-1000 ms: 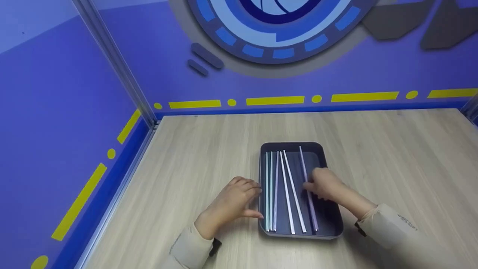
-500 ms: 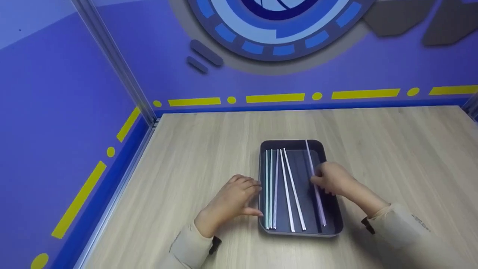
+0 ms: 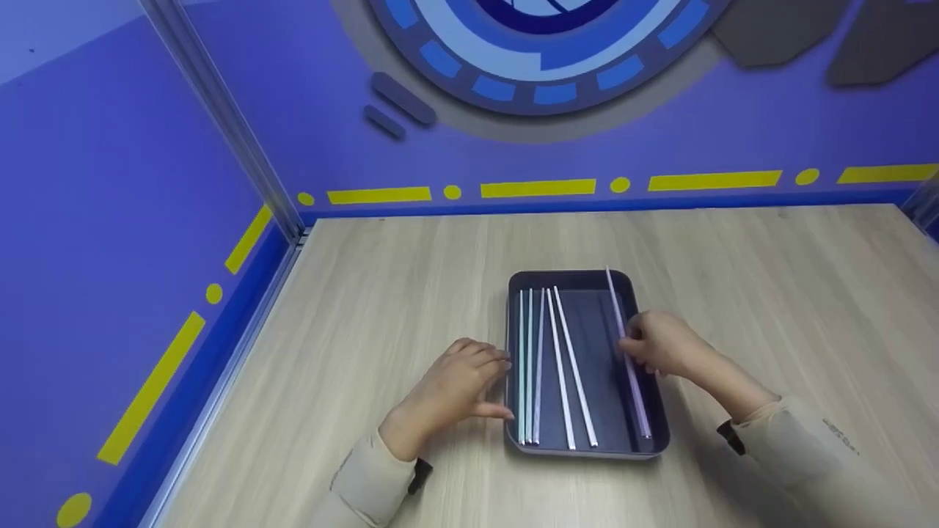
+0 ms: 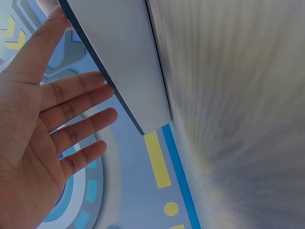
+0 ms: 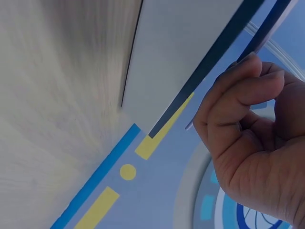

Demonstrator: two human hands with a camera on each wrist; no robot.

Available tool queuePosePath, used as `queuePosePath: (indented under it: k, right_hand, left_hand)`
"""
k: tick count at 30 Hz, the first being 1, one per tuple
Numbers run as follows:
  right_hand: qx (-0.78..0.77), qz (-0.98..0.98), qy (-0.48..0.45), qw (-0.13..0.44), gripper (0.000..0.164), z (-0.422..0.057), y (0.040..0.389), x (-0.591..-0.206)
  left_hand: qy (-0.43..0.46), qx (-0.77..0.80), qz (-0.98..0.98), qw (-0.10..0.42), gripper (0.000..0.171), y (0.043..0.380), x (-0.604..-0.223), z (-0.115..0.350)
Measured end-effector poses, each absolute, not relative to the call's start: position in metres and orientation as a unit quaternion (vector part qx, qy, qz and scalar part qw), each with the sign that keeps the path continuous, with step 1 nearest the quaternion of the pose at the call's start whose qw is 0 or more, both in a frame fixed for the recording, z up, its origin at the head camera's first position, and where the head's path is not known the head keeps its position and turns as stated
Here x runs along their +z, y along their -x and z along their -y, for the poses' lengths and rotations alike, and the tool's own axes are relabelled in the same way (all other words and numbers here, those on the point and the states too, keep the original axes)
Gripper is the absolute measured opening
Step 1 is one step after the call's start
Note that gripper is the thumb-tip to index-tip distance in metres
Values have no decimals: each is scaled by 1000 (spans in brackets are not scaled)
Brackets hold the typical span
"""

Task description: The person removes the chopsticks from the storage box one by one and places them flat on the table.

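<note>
A dark rectangular tray (image 3: 587, 453) stands on the wooden table, with a light outer wall. My right hand (image 3: 664, 343) pinches a purple chopstick (image 3: 635, 389) along the tray's right side, its far tip reaching over the back rim. In the right wrist view, the curled fingers (image 5: 238, 95) hold the chopstick (image 5: 269, 26) above the rim. Two teal chopsticks (image 3: 530, 367) lie at the tray's left, beside another purple chopstick (image 3: 540, 367). Two silver chopsticks (image 3: 574, 359) lie slanted in the middle. My left hand (image 3: 451, 385), fingers extended, touches the tray's left rim with its fingertips (image 4: 108, 90).
The light wooden table (image 3: 411, 279) surrounds the tray. A blue patterned wall (image 3: 411, 161) with yellow marks rises behind it, and another blue panel (image 3: 132, 242) borders the left side. A metal post (image 3: 227, 125) stands at their corner.
My right hand has moved right and slightly away with the purple chopstick, from inside the tray to its right edge. The left hand stays at the left rim.
</note>
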State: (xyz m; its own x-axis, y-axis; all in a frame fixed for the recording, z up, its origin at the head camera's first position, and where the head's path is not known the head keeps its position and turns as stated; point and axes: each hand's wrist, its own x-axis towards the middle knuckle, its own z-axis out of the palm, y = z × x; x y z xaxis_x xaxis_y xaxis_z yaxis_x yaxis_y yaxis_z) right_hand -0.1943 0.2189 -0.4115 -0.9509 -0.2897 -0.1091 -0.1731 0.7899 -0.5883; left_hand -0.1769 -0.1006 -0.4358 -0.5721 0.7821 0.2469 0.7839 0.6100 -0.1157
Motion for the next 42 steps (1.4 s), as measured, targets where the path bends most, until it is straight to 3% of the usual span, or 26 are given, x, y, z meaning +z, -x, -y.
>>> queuePosePath:
  k: [14,30,42]
  right_hand:
    - [-299,-943,124,80,21,-240,194,-406]
    - [-323,-932,118,112,19,-264,195,-411]
    - [-302,-939,128,102,21,-272,199,-423]
  left_hand:
    - [436,-5,891,131,68,177,-436,100]
    - [436,-1,890,136,67,176,-435,98]
    - [433,0,892,128,68,176,-434,98]
